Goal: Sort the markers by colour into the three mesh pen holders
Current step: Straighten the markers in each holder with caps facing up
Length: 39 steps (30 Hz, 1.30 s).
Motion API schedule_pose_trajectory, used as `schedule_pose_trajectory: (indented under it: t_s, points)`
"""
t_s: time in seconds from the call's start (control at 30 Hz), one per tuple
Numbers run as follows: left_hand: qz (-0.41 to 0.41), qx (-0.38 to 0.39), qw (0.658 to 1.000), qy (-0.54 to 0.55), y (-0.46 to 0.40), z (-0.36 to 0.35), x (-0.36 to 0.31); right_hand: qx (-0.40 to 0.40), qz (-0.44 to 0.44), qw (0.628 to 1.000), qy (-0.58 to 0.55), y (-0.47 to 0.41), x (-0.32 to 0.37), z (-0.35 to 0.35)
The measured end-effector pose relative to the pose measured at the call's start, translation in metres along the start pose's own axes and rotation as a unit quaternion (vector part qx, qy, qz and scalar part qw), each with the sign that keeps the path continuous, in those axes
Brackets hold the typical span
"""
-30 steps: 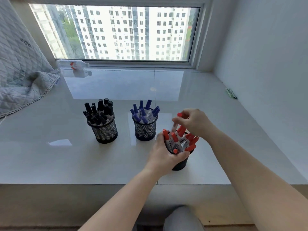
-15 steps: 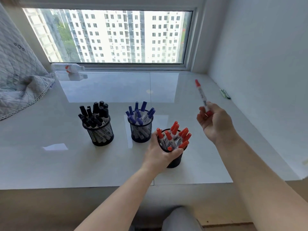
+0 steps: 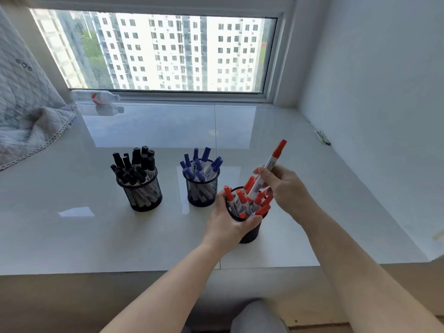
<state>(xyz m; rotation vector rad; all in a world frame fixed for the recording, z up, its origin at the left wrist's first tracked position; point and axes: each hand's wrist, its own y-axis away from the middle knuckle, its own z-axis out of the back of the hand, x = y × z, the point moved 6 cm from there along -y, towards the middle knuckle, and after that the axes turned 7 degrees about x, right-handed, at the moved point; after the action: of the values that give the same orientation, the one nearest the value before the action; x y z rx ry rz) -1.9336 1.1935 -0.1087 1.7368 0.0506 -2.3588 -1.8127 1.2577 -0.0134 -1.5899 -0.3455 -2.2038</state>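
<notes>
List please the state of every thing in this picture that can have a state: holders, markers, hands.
Left holder: upright, full of black markers.
Middle holder: upright, full of blue markers.
Right holder: upright, holds red markers.
Left hand: grips the right holder.
Right hand: holds one red marker.
Red marker: capped, tilted, lower end among the markers in the right holder.

Colour-sorted markers [image 3: 267,168] (three holders [image 3: 143,193])

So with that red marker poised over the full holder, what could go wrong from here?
The red holder looks crowded, so the red marker in the right hand might jam against the caps instead of sliding in. Pushing down could tip the holder, though the left hand steadies it. The blue holder stands close and might get knocked.
</notes>
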Motion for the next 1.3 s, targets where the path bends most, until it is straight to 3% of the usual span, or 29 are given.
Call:
schedule_pose_trajectory:
  t_s: [0.13,0.33,0.5,0.63,0.8,1.0,1.17,1.3]
  points:
    - [0.004,-0.003,1.0,0.009,0.0,-0.001,0.001,-0.017,0.051,0.988,0.143,0.001,0.002,-0.001]
    - [0.0,0.0,1.0,0.016,0.001,-0.002,0.0,-0.078,0.105,0.972,0.196,0.004,0.008,0.004]
    - [-0.002,0.001,1.0,0.017,0.001,0.0,0.001,-0.052,0.1,0.963,0.246,0.002,0.009,-0.004]
    - [0.0,0.001,1.0,0.011,0.001,0.0,0.002,-0.018,0.094,0.962,0.254,0.0,0.01,-0.007]
    - [0.0,-0.005,1.0,0.023,0.001,-0.001,0.003,-0.02,0.091,0.981,0.173,0.0,0.009,-0.004]
    - [0.003,-0.011,1.0,0.025,0.0,0.0,0.005,0.029,0.02,0.962,0.27,-0.008,0.003,-0.008]
    - [0.0,-0.009,1.0,0.019,-0.002,-0.001,0.006,-0.09,0.087,0.96,0.251,-0.005,0.014,0.003]
    - [-0.006,-0.017,1.0,0.015,-0.002,0.0,0.007,-0.064,0.068,0.959,0.266,-0.01,0.003,-0.008]
